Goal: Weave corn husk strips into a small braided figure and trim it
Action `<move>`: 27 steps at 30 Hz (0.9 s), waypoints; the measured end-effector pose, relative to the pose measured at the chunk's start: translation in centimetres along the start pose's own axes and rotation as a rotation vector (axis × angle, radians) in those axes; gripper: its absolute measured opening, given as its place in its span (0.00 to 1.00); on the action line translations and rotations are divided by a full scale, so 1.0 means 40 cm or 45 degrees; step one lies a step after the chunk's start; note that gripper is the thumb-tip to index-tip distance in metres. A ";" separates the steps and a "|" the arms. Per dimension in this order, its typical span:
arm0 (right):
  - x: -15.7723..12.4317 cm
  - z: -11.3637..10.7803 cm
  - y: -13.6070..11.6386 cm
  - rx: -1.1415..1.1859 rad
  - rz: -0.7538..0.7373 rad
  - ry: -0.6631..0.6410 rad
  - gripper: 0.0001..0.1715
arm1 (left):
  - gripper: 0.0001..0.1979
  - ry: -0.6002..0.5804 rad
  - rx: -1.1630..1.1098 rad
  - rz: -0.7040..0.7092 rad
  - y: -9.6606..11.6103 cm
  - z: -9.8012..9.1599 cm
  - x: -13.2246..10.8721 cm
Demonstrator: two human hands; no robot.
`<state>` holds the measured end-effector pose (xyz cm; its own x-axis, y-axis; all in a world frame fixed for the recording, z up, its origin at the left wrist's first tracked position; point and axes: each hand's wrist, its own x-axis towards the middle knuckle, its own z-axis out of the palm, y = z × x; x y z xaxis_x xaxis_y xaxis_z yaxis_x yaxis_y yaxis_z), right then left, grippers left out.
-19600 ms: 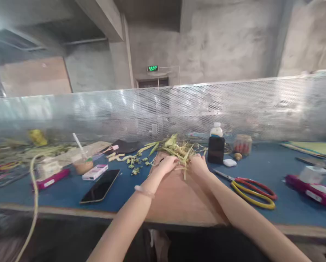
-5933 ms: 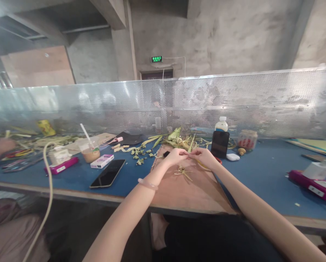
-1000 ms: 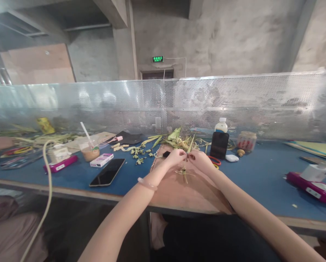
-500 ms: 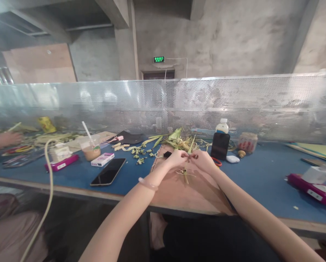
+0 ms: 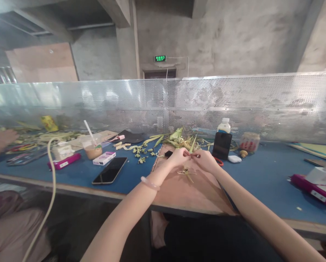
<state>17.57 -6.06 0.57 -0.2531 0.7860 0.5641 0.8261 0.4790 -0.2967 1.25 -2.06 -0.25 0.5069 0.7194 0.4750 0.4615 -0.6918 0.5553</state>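
Note:
My left hand (image 5: 180, 157) and my right hand (image 5: 206, 160) meet fingertip to fingertip above a brown board (image 5: 190, 196). Both pinch a thin strip of pale green plant leaf, perhaps corn husk; the fingers partly hide it. Below them hangs or lies a small knotted piece of leaf strips (image 5: 188, 172) with loose ends; I cannot tell if it joins what I hold. Just beyond my hands is a heap of green and yellowed leaves (image 5: 179, 136). Left of the board sit several small green knotted leaf pieces (image 5: 141, 153).
Left on the blue table lie a phone (image 5: 110, 171), a small box (image 5: 104, 158), a drink cup with straw (image 5: 93, 150) and a magenta device (image 5: 66, 161). Right are a dark upright phone (image 5: 222, 145), a bottle (image 5: 224, 126) and another magenta device (image 5: 315, 189). A co-worker's hand (image 5: 2, 142) shows far left.
The knotted leaf piece below my hands has shifted slightly, its loose ends now turned differently. My hands stay together in a pinch. The whole view has moved a little.

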 end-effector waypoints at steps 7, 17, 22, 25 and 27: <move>-0.001 0.001 0.009 0.111 0.052 0.022 0.12 | 0.10 0.003 -0.006 0.045 -0.012 0.006 0.008; 0.002 0.003 0.022 0.160 0.077 -0.004 0.12 | 0.09 0.013 0.057 0.130 -0.003 0.010 0.003; 0.001 0.001 0.025 0.164 0.070 -0.012 0.12 | 0.09 -0.001 0.088 0.168 0.014 0.003 -0.004; 0.001 0.000 0.026 0.155 0.069 -0.006 0.11 | 0.10 0.000 0.098 0.179 0.016 0.005 -0.003; 0.001 0.000 0.026 0.144 0.070 0.005 0.10 | 0.10 0.002 0.098 0.178 0.015 0.007 0.000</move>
<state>18.43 -5.54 0.28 -0.2072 0.8109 0.5473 0.7764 0.4766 -0.4123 1.74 -2.49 -0.11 0.5688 0.6158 0.5452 0.4411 -0.7879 0.4298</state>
